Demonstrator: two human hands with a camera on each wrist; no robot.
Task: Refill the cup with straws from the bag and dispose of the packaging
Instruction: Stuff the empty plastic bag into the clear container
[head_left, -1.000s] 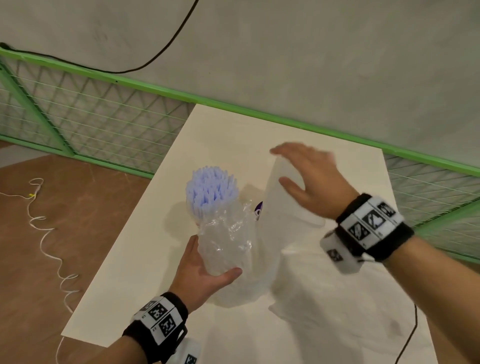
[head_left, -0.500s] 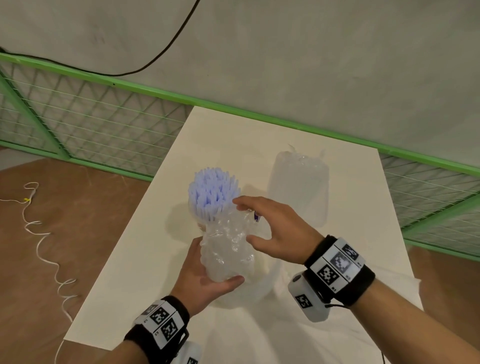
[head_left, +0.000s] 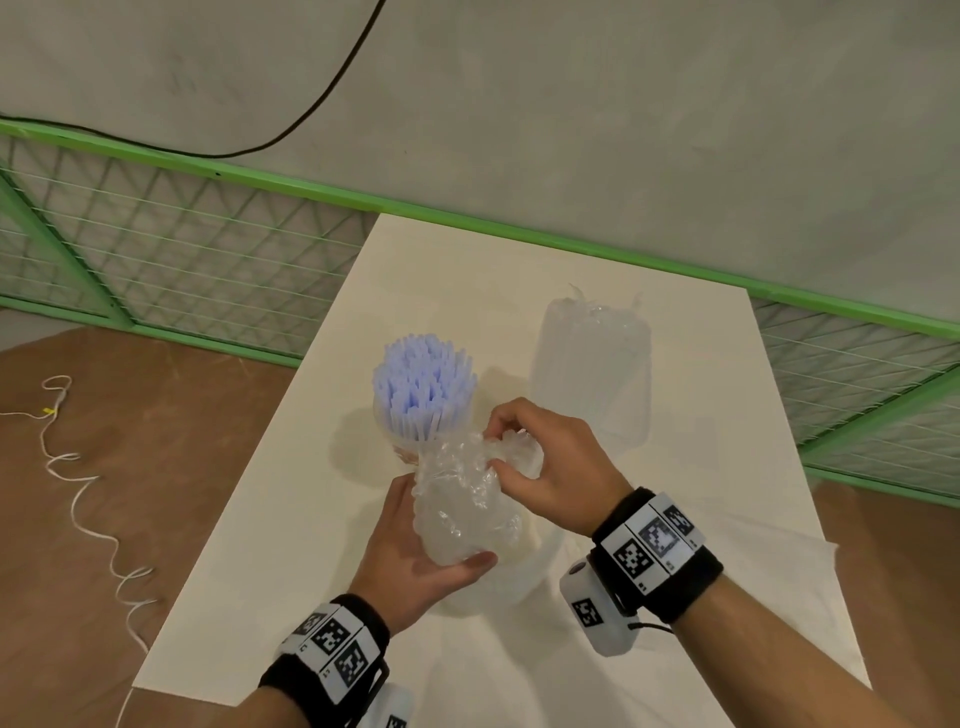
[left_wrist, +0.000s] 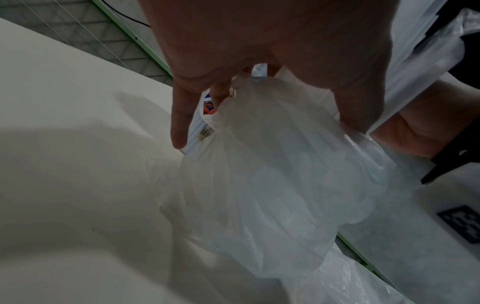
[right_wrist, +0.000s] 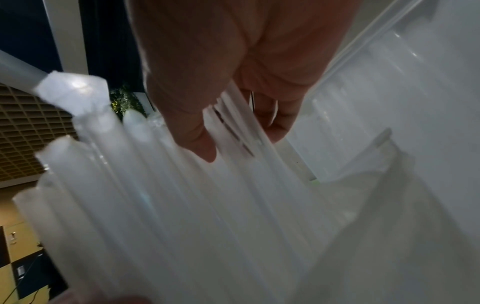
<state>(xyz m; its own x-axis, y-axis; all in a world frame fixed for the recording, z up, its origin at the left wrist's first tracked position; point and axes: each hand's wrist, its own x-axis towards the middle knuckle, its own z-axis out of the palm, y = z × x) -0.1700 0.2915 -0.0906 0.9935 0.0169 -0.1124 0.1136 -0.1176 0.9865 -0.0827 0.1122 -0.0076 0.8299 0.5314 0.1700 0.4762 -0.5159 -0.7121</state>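
Left hand (head_left: 410, 551) fingers and right hand (head_left: 550, 467) fingers grip the crumpled clear plastic bag (head_left: 462, 499). The cup of pale blue straws (head_left: 423, 387) stands directly behind it on the white desk (head_left: 270, 545). A tall clear plastic container (head_left: 592, 374) stands farther right.

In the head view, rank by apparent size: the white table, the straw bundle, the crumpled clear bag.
1. White rectangular table, plainly largest.
2. Crumpled clear plastic bag and bundle of pale lavender straws: look alike in size, and the bag is nearer the camera, so unranked.

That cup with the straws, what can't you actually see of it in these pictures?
- Cup: head view, mostly hidden behind the crumpled bag and the straws; its base is not visible.
- Left wrist view: left hand and bag block it, only a printed patch shows.
- Right wrist view: blurred straws; cup not identifiable.
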